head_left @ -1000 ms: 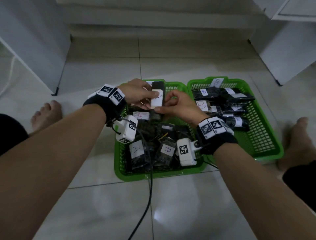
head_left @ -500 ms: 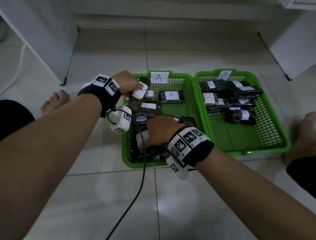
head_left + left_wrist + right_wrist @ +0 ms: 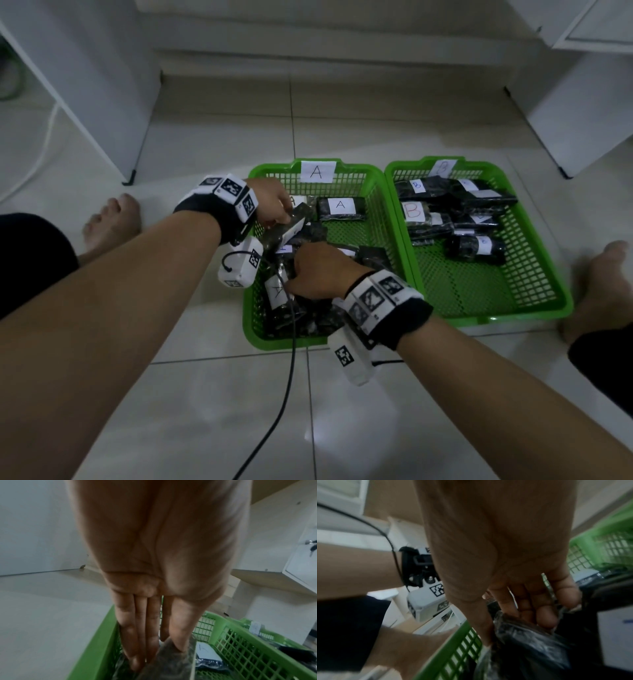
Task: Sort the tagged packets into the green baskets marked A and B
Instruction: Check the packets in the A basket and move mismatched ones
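Observation:
Two green baskets stand side by side on the floor: basket A (image 3: 376,192) on the left, basket B (image 3: 534,308) on the right. Basket A holds a pile of dark packets with white tags; one tagged A (image 3: 340,207) lies at its far end. My left hand (image 3: 284,219) (image 3: 159,655) pinches a dark tagged packet (image 3: 294,228) (image 3: 171,666) low over the far left of basket A. My right hand (image 3: 298,281) (image 3: 517,631) is down in the near pile, thumb and fingers (image 3: 544,615) curled round a crinkly dark packet (image 3: 527,646).
Basket B holds several dark packets tagged B (image 3: 445,195). A black cable (image 3: 287,377) runs from my left wrist across basket A onto the tiles. Bare feet rest at left (image 3: 113,219) and right (image 3: 603,281). White cabinets stand at left (image 3: 85,85) and right (image 3: 582,113).
My right hand let go of the packet both hands held up and went down into basket A's near pile. My left hand lowered that packet toward the basket's far left.

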Available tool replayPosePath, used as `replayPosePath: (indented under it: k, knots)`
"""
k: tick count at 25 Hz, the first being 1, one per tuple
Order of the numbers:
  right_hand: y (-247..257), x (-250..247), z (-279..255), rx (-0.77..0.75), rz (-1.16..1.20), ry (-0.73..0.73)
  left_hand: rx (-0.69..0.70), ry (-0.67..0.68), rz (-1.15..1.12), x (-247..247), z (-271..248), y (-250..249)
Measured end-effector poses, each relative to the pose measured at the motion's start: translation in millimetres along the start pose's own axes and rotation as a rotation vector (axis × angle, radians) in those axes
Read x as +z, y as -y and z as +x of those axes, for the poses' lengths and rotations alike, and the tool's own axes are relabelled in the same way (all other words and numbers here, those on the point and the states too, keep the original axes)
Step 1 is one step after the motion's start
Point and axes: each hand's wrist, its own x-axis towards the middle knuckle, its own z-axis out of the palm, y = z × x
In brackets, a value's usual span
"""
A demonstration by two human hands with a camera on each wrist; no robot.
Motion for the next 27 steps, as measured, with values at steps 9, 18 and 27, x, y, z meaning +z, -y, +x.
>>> replayPosePath:
  k: [9,18,27]
  knots:
    - [5.3,5.4,2.2,-0.036,-0.063,-0.314,0.041,0.042,0.155,6.7,-0.2,-4.4]
    - [-4.1,17.6,7.5,-0.013,-0.011,0.051,0.090,0.106,0.066,5.3,-5.7,-2.9]
    - [-45.1,-67.2,-15.3,0.051,0.822,0.189,0.040,0.070,-0.081,5.6,3.9,2.6]
